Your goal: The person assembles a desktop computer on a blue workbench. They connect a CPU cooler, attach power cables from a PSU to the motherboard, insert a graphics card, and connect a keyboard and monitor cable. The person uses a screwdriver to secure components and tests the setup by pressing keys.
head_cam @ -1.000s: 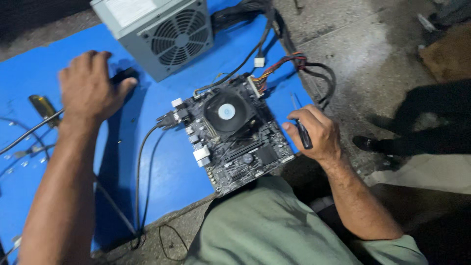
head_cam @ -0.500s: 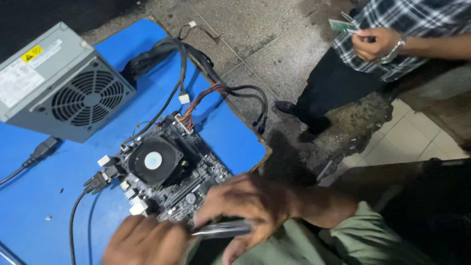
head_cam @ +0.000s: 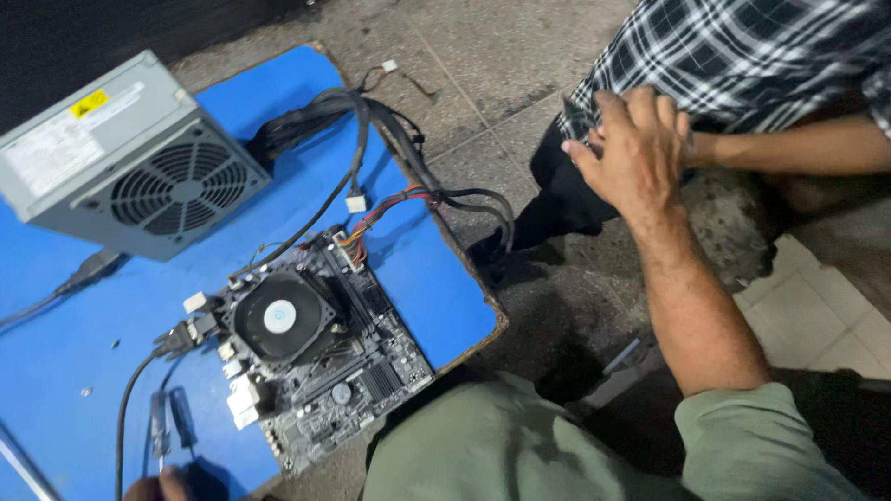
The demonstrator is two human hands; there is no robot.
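Now the right hand (head_cam: 636, 148), open-fingered, has left the motherboard (head_cam: 316, 357) for a co-worker's hand (head_cam: 691, 148).

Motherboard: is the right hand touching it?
No: the right hand is off the motherboard, reaching toward another person's hand by the checked shirt.

The motherboard (head_cam: 316, 357) lies on the bench (head_cam: 427, 297); the power supply (head_cam: 125, 158) sits behind it to the left, the screwdriver (head_cam: 160, 429) left of it.

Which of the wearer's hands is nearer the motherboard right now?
Left. The left hand sits at the bottom edge, just below-left of the motherboard. The right hand is stretched far off to the upper right, at another person's checked shirt.
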